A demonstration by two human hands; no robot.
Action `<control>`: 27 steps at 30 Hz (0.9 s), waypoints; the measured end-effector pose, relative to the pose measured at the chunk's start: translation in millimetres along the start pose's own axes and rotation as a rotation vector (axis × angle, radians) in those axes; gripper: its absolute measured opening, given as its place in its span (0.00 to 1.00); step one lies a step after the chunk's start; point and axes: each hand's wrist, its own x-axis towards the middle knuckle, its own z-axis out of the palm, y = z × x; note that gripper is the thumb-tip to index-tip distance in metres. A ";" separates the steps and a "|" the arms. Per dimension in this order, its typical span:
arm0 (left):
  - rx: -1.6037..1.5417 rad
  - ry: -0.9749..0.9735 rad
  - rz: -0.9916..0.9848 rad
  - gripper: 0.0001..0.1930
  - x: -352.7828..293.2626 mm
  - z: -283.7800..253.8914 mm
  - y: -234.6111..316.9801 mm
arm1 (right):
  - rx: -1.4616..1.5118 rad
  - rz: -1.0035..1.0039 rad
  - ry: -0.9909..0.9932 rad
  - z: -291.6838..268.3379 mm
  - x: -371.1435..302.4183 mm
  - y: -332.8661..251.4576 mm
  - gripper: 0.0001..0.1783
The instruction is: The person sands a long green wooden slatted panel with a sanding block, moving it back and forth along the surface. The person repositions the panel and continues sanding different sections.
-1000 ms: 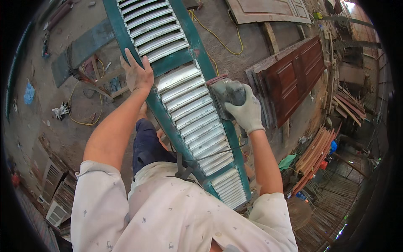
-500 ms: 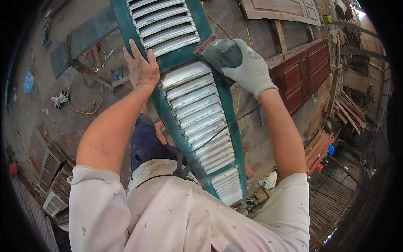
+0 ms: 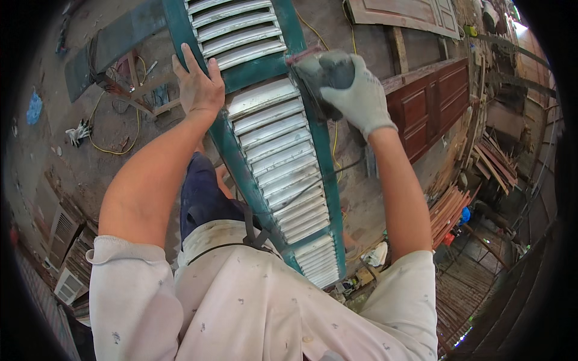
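A long louvred shutter (image 3: 236, 146) with a green frame and whitish, worn slats stretches away in front of me. My bare left hand (image 3: 201, 87) rests on its left rail, fingers spread. In a pale work glove, my right hand (image 3: 361, 96) wraps round a dark, dusty power sander (image 3: 325, 75). The sander sits against the right rail beside the cross rail, with a frayed reddish pad edge at its far end. Its underside is hidden. A dark cord (image 3: 307, 191) runs from it back across the slats.
Red-brown panelled door (image 3: 421, 108) and a paler door (image 3: 409, 15) lie at the right. A grey board (image 3: 120, 45) on a wooden frame stands at the left, near a yellow cable (image 3: 96, 129) and a glove (image 3: 78, 132). Wood strips (image 3: 448, 210) are piled at the lower right.
My right hand and the sander have shifted very slightly and the sander has turned a little on the right rail. My left hand keeps its place on the left rail. The view has shifted slightly.
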 end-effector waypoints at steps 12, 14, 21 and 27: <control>-0.018 0.006 0.004 0.43 2.7 0.2 -5.5 | 0.128 0.174 0.000 13.7 -87.9 19.9 0.45; -0.038 -0.018 -0.004 0.43 0.8 -1.5 -1.9 | 0.117 0.247 -0.052 15.2 -121.4 31.7 0.46; -0.036 -0.031 -0.006 0.43 0.0 -2.6 -0.6 | 0.066 0.222 0.033 14.9 -81.2 8.2 0.42; -0.042 0.013 0.041 0.44 2.2 2.9 -6.5 | 0.014 0.218 0.080 1.1 4.4 -25.5 0.39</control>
